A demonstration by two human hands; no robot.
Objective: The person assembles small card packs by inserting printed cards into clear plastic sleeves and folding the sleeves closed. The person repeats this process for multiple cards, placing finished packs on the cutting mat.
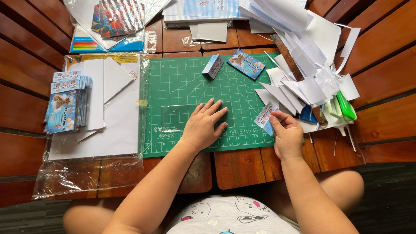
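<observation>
Your left hand (204,125) is lying flat and open on the green cutting mat (173,86), fingers spread, and seems to be pressing down a clear sheet that is hard to make out against the grid. Your right hand (285,132) is pinching a small printed card (265,118) between thumb and fingertips, holding it tilted just off the right edge of the mat, near you.

Further out, a small box (212,66) and a second printed card (246,63) are resting at the far side of the mat. A heap of white paper scraps (303,73) is crowding the right, with green-handled scissors (342,106) lying at its near edge. On the left, a stack of finished cards (65,106) is sitting on white sheets inside a plastic sleeve (86,173).

The likely trouble: if your flat hand is easing its pressure, the clear sheet could slide and the card could land crooked. The scrap heap is also leaning close to your right wrist, so a stray offcut could be dragged onto the mat, and the card could crease if you pinch harder.
</observation>
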